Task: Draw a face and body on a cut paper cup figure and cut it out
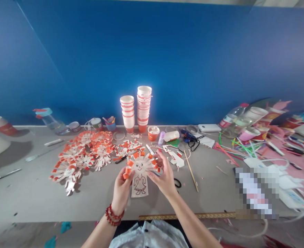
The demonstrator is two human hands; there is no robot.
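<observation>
A paper-cup doll is held up between my hands over the front of the table. It has a drawn smiling face, a drawn dress on a white strip, and cut petals with curled orange ends around the head. My left hand pinches the petals on its left side. At the right side, the thumb and fingers of my right hand close on the petals there. Behind it lie white and orange paper scraps and a black pen. Black-handled scissors show partly beside my right wrist.
Finished-looking paper dolls are heaped at the left. Two tall stacks of paper cups stand by the blue wall. A glue stick, glue gun and wooden stick lie rightward. Bottles and a power strip crowd the right.
</observation>
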